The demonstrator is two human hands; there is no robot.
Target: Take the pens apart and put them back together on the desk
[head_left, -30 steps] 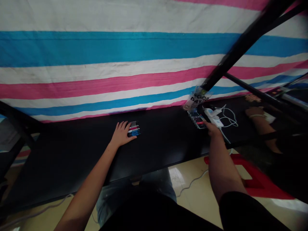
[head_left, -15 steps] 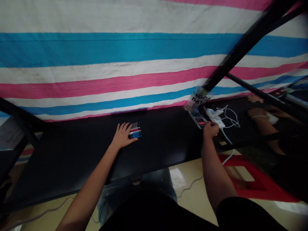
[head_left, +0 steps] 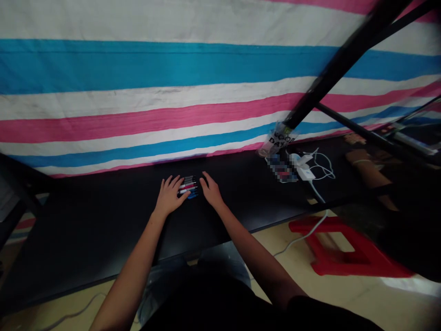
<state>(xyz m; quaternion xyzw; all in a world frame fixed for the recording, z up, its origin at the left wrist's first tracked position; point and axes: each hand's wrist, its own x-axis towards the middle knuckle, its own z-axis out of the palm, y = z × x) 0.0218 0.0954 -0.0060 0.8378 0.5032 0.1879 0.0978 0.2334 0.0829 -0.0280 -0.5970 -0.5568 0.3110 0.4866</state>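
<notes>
Several pens (head_left: 189, 185) lie side by side in a row on the black table (head_left: 113, 216), with grey, white, red and blue barrels. My left hand (head_left: 169, 195) rests over their left ends, its fingers spread and its thumb by the blue pens; it covers part of them. Just off the pens' right ends is my right hand (head_left: 211, 189), palm turned toward them, fingers apart and nothing in it. A small gap shows between that hand and the pen tips.
Right of my hands stand a clear bottle with black lettering (head_left: 276, 140), a blurred-out item (head_left: 282, 168) and a white power strip (head_left: 304, 168) with cables. A black post rises behind them. Another person's arm (head_left: 367, 168) is at far right, above a red stool (head_left: 344, 264).
My right hand has come left from beside the blurred-out item and power strip to the pens' right ends, its fingers opening. My left hand stays at the pens. The view has shifted slightly.
</notes>
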